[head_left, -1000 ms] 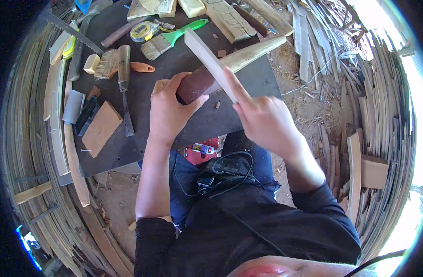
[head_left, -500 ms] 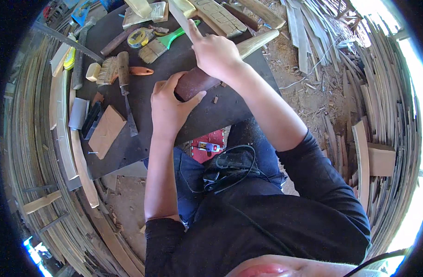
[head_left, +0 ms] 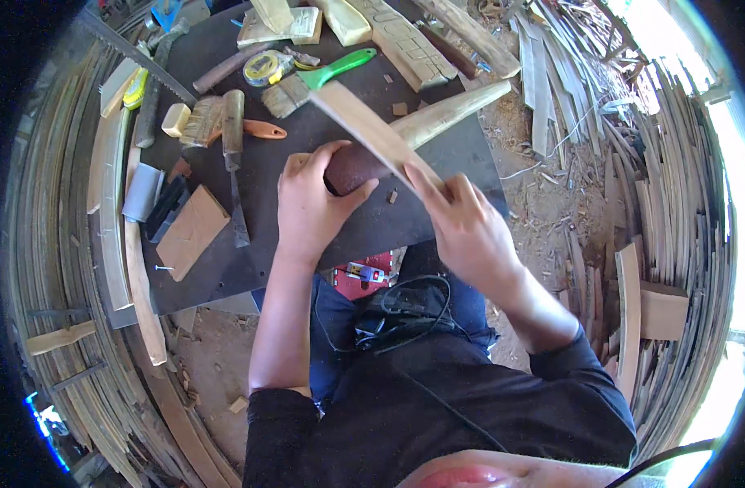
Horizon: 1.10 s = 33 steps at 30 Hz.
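Note:
My left hand (head_left: 305, 199) is wrapped round the dark brown, rounded end (head_left: 358, 169) of a wooden piece. From it a pale, tapered wooden shaft (head_left: 463, 112) runs to the upper right; whether the two are one piece I cannot tell. My right hand (head_left: 474, 236) grips a flat wooden slat (head_left: 364, 128) by its near end, with the forefinger along it. The slat slants to the upper left, crossing in front of the brown piece and shaft. Its far tip overlaps the green-handled paintbrush (head_left: 319, 80) in view; contact cannot be made out.
On the dark table (head_left: 218, 281) lie a chisel (head_left: 234, 154), an orange-handled brush (head_left: 205, 122), a tape measure (head_left: 266, 68), a handsaw (head_left: 136, 57) and a wooden block (head_left: 192, 232). A carved board (head_left: 409, 49) lies at the back. Stacked wood strips (head_left: 673, 163) flank the table.
My right hand has drawn back toward me and to the right, bringing the slat down across the brown piece. My left hand keeps its grip. The whole view has shifted slightly.

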Motion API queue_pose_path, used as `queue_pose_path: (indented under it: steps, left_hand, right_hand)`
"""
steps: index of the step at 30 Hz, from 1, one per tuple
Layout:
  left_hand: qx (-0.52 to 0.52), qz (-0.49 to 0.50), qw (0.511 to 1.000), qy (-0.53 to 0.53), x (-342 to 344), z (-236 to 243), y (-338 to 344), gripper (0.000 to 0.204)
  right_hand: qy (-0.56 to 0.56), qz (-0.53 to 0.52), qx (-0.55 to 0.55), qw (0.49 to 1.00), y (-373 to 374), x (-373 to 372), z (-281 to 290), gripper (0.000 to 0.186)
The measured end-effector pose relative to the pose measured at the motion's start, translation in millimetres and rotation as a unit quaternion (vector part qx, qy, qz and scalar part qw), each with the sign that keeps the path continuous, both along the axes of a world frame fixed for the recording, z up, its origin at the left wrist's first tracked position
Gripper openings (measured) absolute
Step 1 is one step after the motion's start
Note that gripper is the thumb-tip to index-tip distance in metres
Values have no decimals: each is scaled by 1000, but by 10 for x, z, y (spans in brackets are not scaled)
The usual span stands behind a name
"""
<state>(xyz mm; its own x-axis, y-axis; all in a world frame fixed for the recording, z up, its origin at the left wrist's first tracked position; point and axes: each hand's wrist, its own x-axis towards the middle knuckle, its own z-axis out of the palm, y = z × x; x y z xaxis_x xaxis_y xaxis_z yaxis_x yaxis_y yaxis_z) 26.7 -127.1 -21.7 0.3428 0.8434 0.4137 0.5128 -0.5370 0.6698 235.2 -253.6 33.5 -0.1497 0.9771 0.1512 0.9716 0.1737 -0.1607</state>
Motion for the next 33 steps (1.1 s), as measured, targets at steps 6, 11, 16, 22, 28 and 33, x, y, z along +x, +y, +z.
queue_pose_path:
  steps: [6, 11, 16, 22, 28, 33]
  left_hand:
    - [-34, 19, 999, 27, -6, 58, -40, 54]
    - [27, -12, 999, 11, 6, -17, 32, 53]
    - [17, -18, 999, 21, 12, 11, 46, 53]
    - [-7, 7, 1000, 18, 19, 30, 3, 52]
    - [-9, 8, 1000, 7, 0, -1, 4, 51]
    - [-20, 8, 1000, -1, 6, -4, 24, 51]
  right_hand:
    - [72, 8, 5, 997, -192, -120, 67, 81]
    - [141, 22, -3, 990, 138, -242, -160, 92]
    - [189, -13, -5, 982, 443, -324, -145, 90]
    - [177, 43, -58, 981, 109, -76, 74, 88]
    - [125, 79, -130, 980, -538, 217, 447, 89]
    - [113, 66, -106, 986, -341, 52, 364, 87]
